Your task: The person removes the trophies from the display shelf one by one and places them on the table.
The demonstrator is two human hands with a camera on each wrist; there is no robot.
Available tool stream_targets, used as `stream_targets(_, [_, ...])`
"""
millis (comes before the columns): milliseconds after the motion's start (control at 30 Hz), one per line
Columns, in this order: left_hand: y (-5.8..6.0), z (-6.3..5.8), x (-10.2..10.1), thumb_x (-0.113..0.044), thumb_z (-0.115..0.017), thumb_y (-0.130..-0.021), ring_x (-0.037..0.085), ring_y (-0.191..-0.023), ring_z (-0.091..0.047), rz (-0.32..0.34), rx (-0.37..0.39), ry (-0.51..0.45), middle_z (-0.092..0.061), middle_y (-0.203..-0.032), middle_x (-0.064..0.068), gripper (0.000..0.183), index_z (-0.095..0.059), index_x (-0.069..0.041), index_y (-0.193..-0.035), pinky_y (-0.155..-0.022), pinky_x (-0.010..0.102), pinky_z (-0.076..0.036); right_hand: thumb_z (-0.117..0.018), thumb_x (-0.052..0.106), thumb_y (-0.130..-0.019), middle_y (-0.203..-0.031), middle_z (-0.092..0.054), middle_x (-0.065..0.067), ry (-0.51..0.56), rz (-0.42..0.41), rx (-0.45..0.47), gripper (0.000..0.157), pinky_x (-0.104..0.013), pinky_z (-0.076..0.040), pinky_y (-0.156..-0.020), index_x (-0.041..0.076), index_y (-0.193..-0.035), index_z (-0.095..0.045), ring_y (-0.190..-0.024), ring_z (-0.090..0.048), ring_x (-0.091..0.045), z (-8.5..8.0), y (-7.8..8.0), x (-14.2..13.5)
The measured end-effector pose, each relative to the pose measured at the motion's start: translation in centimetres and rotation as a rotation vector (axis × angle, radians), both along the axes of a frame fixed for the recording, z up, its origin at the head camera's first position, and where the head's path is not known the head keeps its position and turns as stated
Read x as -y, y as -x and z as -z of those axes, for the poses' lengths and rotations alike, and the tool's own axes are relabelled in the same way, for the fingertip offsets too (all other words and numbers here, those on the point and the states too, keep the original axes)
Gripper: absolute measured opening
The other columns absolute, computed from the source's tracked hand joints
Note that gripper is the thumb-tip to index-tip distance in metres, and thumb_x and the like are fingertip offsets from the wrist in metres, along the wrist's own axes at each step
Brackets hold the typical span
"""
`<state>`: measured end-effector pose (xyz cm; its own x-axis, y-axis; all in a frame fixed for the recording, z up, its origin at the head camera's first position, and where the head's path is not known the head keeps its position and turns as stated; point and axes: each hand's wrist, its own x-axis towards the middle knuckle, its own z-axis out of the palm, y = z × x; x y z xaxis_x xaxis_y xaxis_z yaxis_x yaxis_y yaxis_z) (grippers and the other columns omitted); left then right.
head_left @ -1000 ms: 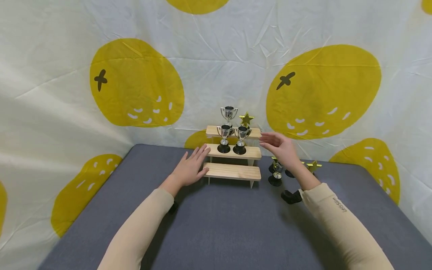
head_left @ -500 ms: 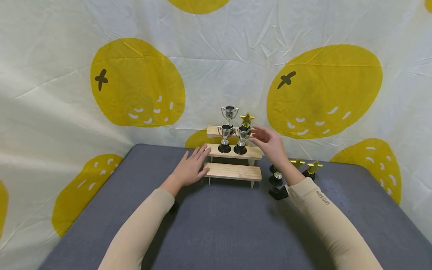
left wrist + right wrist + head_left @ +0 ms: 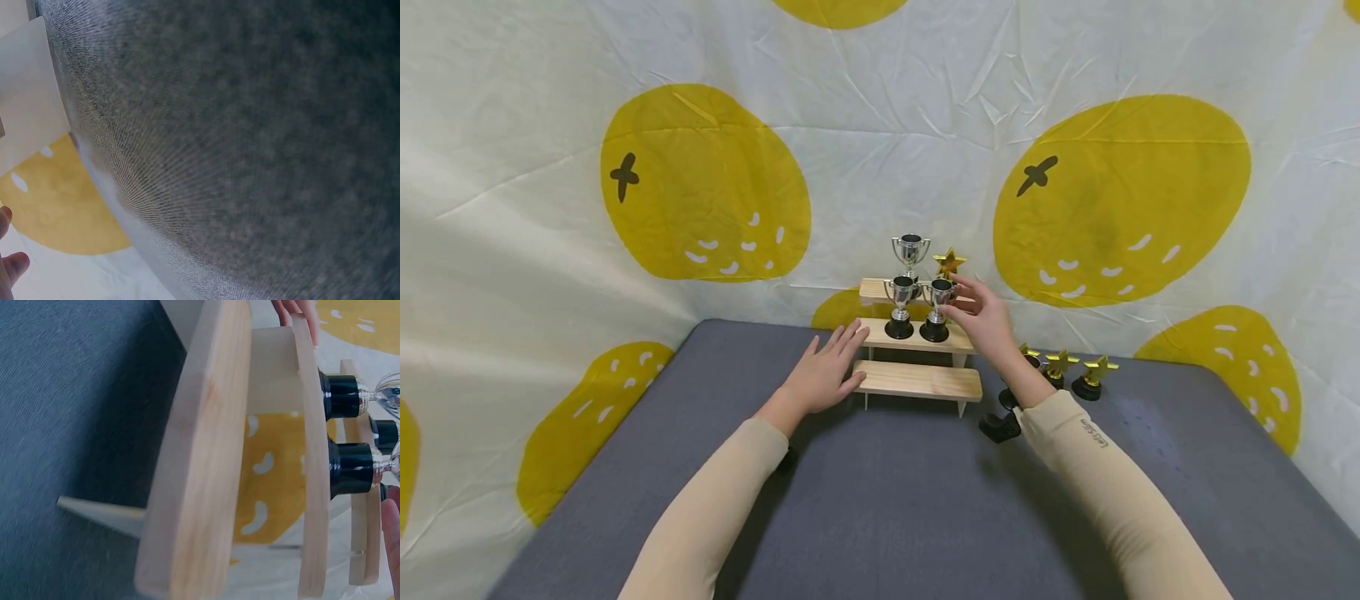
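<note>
A three-step wooden display stand (image 3: 917,380) stands at the back of the table. My left hand (image 3: 824,371) rests against its left end, fingers spread; the left wrist view catches only fingertips (image 3: 15,265) at its edge. On the middle step are two silver trophy cups with black bases, the left cup (image 3: 900,292) and the right cup (image 3: 936,293). My right hand (image 3: 988,325) is at the right cup, thumb and fingertips parted beside its handle; in the right wrist view a finger (image 3: 391,528) lies close by the cup's base (image 3: 351,469). Behind, the top step bears another silver cup (image 3: 910,250) and a gold star trophy (image 3: 950,261).
Several gold star trophies (image 3: 1090,379) stand on the grey tabletop (image 3: 895,500) to the stand's right. More trophies there are partly hidden by my right forearm. A white curtain (image 3: 880,150) with yellow fruit prints hangs behind the table.
My right hand has moved left from the stand's right end to the right cup on the middle step. My left hand and the trophies on the stand have stayed in place.
</note>
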<state>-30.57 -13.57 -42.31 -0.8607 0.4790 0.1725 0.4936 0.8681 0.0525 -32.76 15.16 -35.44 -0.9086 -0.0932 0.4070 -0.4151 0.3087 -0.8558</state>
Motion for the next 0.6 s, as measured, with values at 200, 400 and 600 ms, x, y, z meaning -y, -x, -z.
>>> stream_targets(200, [0.09,0.06,-0.06,-0.045,-0.048,-0.108,0.031,-0.155,-0.019,0.011,-0.009,-0.015,-0.005,-0.172,0.006,0.075,-0.012,-0.016,-0.167,-0.118,0.064,-0.02,-0.071,0.01,-0.098,-0.137,-0.058,-0.021,0.06,0.005,0.014,0.054,-0.047,-0.052,-0.097,0.007,-0.15,-0.053,-0.119,-0.062,-0.038,0.04,0.37,0.39])
stream_targets(400, [0.06,0.18,0.06,-0.046,-0.048,-0.108,0.031,-0.155,-0.019,0.004,-0.007,-0.012,-0.005,-0.172,0.006,0.075,-0.012,-0.016,-0.167,-0.118,0.064,-0.02,-0.071,0.006,-0.097,-0.123,-0.063,-0.025,0.104,-0.026,-0.01,0.051,-0.035,-0.056,-0.087,0.003,-0.146,-0.056,-0.111,-0.065,-0.041,0.48,0.7,0.94])
stream_targets(600, [0.15,0.2,0.09,-0.045,-0.048,-0.108,0.031,-0.155,-0.019,0.008,-0.009,-0.014,-0.006,-0.172,0.006,0.075,-0.012,-0.016,-0.167,-0.118,0.064,-0.02,-0.071,0.004,-0.097,-0.117,-0.063,-0.023,0.122,-0.031,-0.034,0.05,-0.035,-0.056,-0.086,0.002,-0.145,-0.056,-0.104,-0.066,-0.035,0.65,0.85,1.07])
